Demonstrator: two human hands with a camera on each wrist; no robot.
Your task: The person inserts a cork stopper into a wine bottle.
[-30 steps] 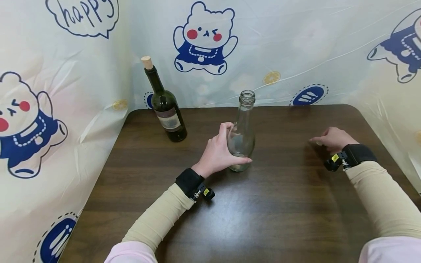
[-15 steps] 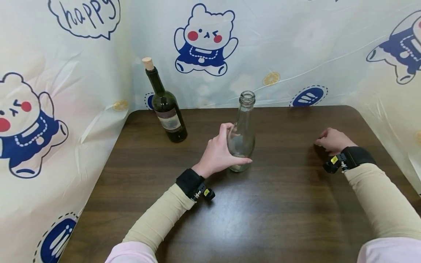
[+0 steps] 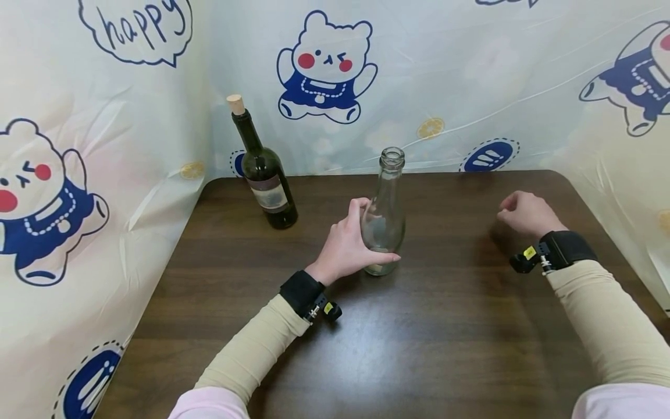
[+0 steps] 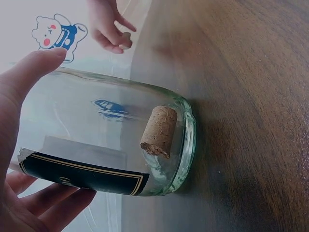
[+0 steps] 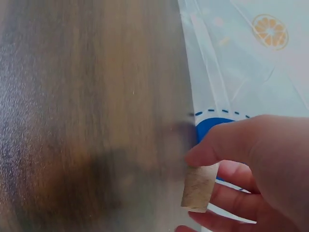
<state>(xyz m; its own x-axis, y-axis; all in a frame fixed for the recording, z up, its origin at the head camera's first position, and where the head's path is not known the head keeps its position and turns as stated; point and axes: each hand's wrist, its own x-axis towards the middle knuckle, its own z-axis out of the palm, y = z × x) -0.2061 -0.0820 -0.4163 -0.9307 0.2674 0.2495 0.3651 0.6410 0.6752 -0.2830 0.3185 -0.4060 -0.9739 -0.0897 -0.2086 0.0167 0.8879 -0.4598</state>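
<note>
My left hand (image 3: pixel 348 247) grips a clear glass bottle (image 3: pixel 384 224) that stands on the table, thumb on one side and fingers round the other. In the left wrist view a cork (image 4: pixel 160 129) lies inside the bottle at its base, and a dark label (image 4: pixel 82 173) with gold lines shows on the glass. The bottle's mouth is uncovered. Over the table's right side, my right hand (image 3: pixel 528 214) pinches another cork (image 5: pixel 199 187) between thumb and fingers; the head view hides this cork behind the hand.
A dark green wine bottle (image 3: pixel 269 180) with a cork (image 3: pixel 235 105) in its neck stands at the back left of the brown wooden table (image 3: pixel 445 337). A printed curtain (image 3: pixel 455 58) hangs behind and along the sides of the table.
My right hand has lifted off the tabletop with the cork pinched in it. My left hand and the clear bottle have stayed in place.
</note>
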